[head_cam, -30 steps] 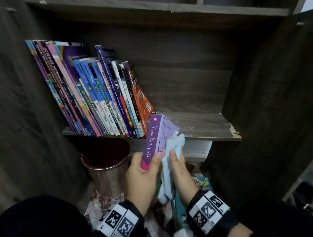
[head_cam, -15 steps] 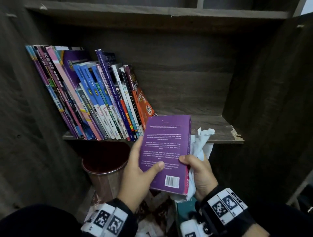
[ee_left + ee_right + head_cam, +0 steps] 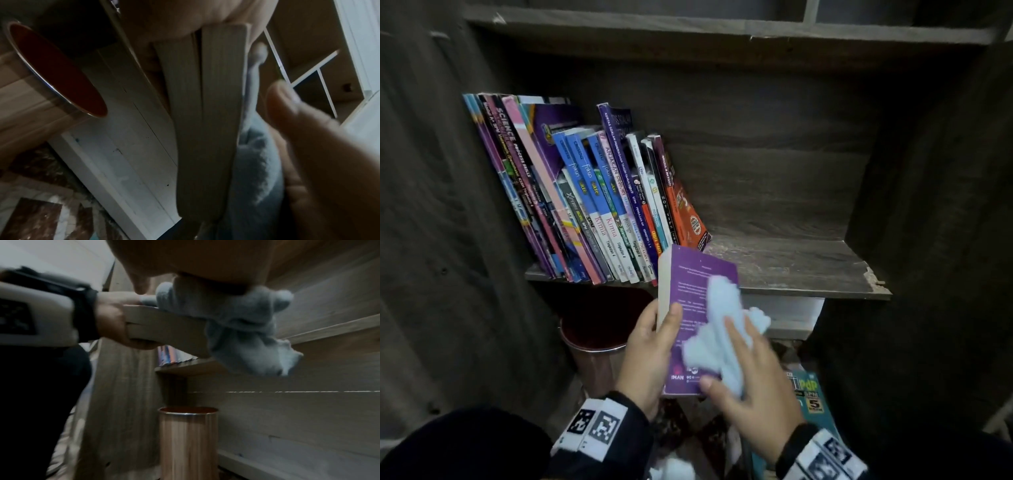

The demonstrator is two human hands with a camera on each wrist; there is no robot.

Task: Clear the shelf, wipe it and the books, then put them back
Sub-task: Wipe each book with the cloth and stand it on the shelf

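Since the earlier frame, the pale cloth (image 3: 722,329) has been brought onto the purple book (image 3: 698,284), now turned upright, just in front of the shelf (image 3: 791,270). The book is gripped by the left hand (image 3: 650,349); the cloth is pressed on under the spread right hand (image 3: 756,387). Wiping is under way; reshelving beside the leaning books (image 3: 592,205) appears next.

A copper-coloured metal bin (image 3: 594,346) (dark red inside) stands on the patterned marble floor (image 3: 37,209), below the left end of the bookcase, near its side wall.

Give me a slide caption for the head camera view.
Left hand holds a purple book; right hand wipes it with cloth.
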